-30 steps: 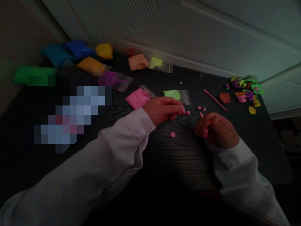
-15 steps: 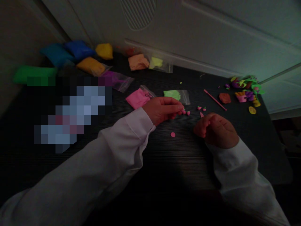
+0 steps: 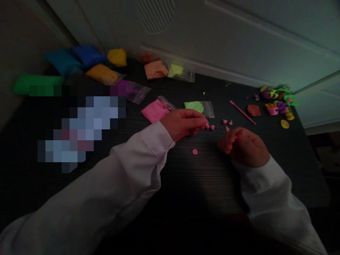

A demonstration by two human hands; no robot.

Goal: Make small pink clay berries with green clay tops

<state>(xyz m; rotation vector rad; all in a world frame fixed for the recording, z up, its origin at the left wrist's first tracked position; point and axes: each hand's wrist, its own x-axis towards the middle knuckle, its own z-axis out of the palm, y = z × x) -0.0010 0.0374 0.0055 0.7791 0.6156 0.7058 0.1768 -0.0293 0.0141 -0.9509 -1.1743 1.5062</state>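
Note:
My left hand (image 3: 184, 124) is closed, thumb and forefinger pressed together at the edge of a small pink clay fruit (image 3: 207, 125) with a green tip. Whether it pinches this fruit or something hidden behind the fingers, I cannot tell. Beside it lies a second pink clay fruit (image 3: 212, 127); two more like them (image 3: 224, 122) sit to the right. Fingers of my right hand (image 3: 243, 146) are curled in, and a speck of pink clay (image 3: 236, 137) shows between them. A pointed pink piece (image 3: 227, 129) lies just beyond that hand. Between the hands, nearer me, is a flat pink disc (image 3: 194, 152).
Behind my left hand are bags of pink clay (image 3: 154, 111) and green clay (image 3: 194, 106). More coloured clay packs (image 3: 102, 73) stand at the back left. A pink modelling stick (image 3: 242, 112), a red-brown lump (image 3: 254, 110) and several small clay figures (image 3: 276, 106) lie at right.
A little pink now shows between my right fingers, which have shifted slightly. My left hand and the pieces on the table keep their places.

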